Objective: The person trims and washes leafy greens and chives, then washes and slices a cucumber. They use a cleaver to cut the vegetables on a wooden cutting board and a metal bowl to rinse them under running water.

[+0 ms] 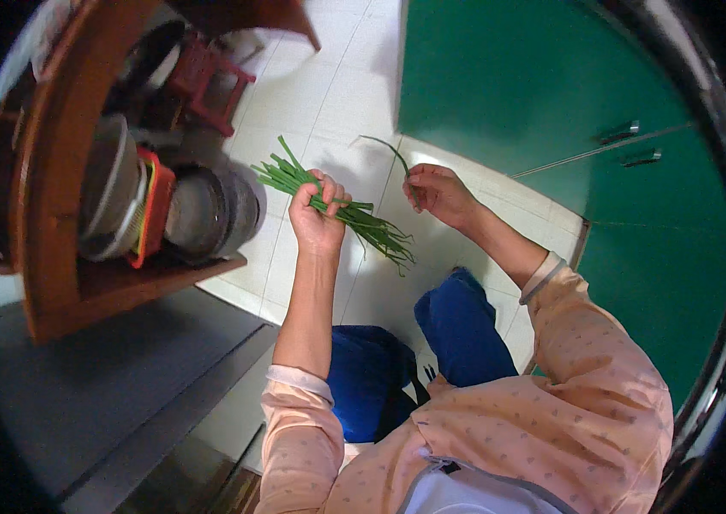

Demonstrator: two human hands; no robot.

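Note:
A bunch of long, thin green leaf vegetables, like garlic chives (372, 228), is gripped in my left hand (320, 209) above the floor. The cut, thicker ends stick out to the upper left of the fist, and the thin, curling tips hang out to the lower right. To the right of the bunch, my right hand (437, 193) pinches one single green stalk (395, 153) between thumb and fingers. Its thin, pale end curves up and to the left. The two hands are apart.
At left, a wooden shelf (48, 193) holds a red-orange plastic basket (158, 209), colanders and metal pots (199, 209). A red plastic stool (209, 83) stands beyond it. Green cabinets (530, 83) line the right. A dark grey surface (112, 366) lies lower left, over pale floor tiles (299, 103).

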